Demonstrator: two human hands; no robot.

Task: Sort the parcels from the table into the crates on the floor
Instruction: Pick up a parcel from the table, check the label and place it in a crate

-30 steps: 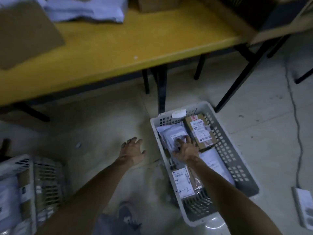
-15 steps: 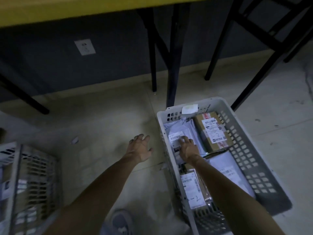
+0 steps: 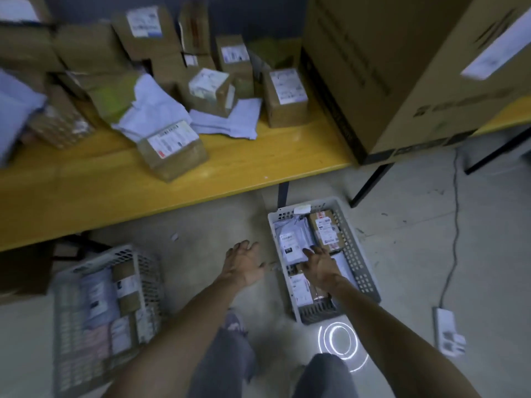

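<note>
With the open left hand (image 3: 244,261) over bare floor and the open right hand (image 3: 320,262) resting empty on it, the soft, light grey plastic mailer bag (image 3: 291,239) in the white perforated plastic crate (image 3: 360,254) is judged best pinched at an edge.

Two crates stand on the floor: the right crate (image 3: 362,271) under the open right hand (image 3: 320,264), the left crate (image 3: 143,280) well off to the empty left hand's (image 3: 244,264) far side. Two hands are out. Beyond both, the table (image 3: 86,193) holds one huge carton (image 3: 402,67) and a blurred heap of boxes and mailers too jumbled to count exactly.
</note>
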